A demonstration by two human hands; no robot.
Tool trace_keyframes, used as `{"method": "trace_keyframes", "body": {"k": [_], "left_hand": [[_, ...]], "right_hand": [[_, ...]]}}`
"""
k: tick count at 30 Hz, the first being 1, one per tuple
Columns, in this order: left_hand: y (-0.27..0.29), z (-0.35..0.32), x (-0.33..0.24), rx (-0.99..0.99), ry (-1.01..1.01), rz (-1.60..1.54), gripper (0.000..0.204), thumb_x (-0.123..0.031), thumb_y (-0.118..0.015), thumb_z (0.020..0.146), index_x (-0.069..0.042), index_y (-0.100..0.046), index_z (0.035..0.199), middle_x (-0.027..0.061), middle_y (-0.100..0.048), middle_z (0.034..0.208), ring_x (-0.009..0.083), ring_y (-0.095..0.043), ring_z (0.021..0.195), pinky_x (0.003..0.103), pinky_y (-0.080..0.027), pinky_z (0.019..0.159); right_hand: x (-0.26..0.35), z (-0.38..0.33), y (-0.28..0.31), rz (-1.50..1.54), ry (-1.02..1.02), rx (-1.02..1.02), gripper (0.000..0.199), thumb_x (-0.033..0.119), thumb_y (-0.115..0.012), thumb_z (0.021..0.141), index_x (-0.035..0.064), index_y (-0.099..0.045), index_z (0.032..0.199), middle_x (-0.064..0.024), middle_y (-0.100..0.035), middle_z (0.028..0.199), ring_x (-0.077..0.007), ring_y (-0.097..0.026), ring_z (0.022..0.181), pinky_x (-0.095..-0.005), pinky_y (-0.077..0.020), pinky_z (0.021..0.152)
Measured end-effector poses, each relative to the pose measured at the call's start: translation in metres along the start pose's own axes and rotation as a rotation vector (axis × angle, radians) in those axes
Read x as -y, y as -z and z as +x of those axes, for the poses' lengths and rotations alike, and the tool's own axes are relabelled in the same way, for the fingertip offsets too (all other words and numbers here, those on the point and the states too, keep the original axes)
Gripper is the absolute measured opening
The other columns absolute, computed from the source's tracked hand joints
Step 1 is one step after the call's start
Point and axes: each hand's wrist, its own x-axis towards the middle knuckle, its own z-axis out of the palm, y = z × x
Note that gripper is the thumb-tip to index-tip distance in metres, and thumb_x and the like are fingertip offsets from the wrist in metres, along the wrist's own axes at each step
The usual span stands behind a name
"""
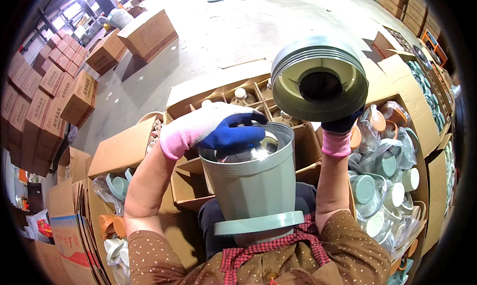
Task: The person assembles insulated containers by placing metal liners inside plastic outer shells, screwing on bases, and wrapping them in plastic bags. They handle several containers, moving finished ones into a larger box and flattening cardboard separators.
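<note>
A grey-green thermos flask body [251, 185] stands upright against my lap, with a pale green handle [261, 223] across its near side. Inside its mouth is a shiny, mirror-like liner [256, 151]. My left hand [231, 131], in a white and blue-coated glove with pink cuff, lies over the mouth, fingers stretched to the right and apart. Whether its fingertips touch the liner is unclear. Raised at the right, my right hand [343, 123] grips a grey-green threaded collar [320, 81] from below, its round hole facing me. The collar hides most of that hand's fingers.
A divided carton [198, 180] with several capped bottles stands ahead. At right, a carton holds bagged lids and cups [387, 161]; another carton with orange and white parts [114, 228] is at left. Stacked cartons [44, 101] stand far left on the grey floor [208, 31].
</note>
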Motion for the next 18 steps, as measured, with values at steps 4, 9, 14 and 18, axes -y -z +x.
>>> {"method": "trace_keyframes", "body": {"k": [4, 9, 14, 18], "left_hand": [[0.004, -0.001, -0.015, 0.044, 0.142, 0.200, 0.039, -0.035, -0.049, 0.095, -0.006, -0.065, 0.116, 0.0191, -0.068, 0.098, 0.0340, -0.065, 0.088, 0.036, -0.050, 0.081], [-0.013, -0.004, 0.003, 0.023, 0.001, -0.142, 0.034, -0.019, -0.056, 0.096, -0.005, -0.061, 0.126, 0.0132, -0.069, 0.113, 0.0201, -0.065, 0.100, 0.030, -0.048, 0.092], [-0.017, -0.005, 0.021, -0.438, -0.205, -0.377, 0.036, -0.027, -0.055, 0.098, -0.002, -0.063, 0.122, 0.0113, -0.067, 0.115, 0.0165, -0.061, 0.105, 0.030, -0.047, 0.094], [-0.016, 0.002, 0.015, -0.930, -0.560, -0.756, 0.058, -0.043, -0.040, 0.101, 0.004, -0.051, 0.132, 0.0166, -0.059, 0.127, 0.0239, -0.054, 0.118, 0.039, -0.038, 0.105]], "right_hand": [[0.030, -0.006, -0.041, 0.445, -0.254, 0.277, 0.042, 0.036, -0.045, 0.101, 0.0039, -0.057, 0.126, -0.0106, -0.064, 0.121, -0.0236, -0.061, 0.108, -0.0389, -0.0466, 0.099], [0.038, -0.008, -0.032, 0.627, -0.375, 0.194, 0.049, 0.045, -0.046, 0.099, 0.0030, -0.064, 0.117, -0.0124, -0.067, 0.117, -0.0262, -0.062, 0.105, -0.0403, -0.0469, 0.098], [0.047, 0.000, -0.051, 0.635, -0.445, 0.446, 0.054, 0.046, -0.039, 0.101, 0.0033, -0.055, 0.129, -0.0146, -0.060, 0.128, -0.0263, -0.057, 0.116, -0.0410, -0.0410, 0.106], [0.033, -0.008, -0.091, -0.119, -0.272, 0.649, 0.049, 0.037, -0.054, 0.096, -0.0026, -0.055, 0.126, -0.0165, -0.066, 0.111, -0.0237, -0.066, 0.096, -0.0352, -0.0521, 0.087]]}}
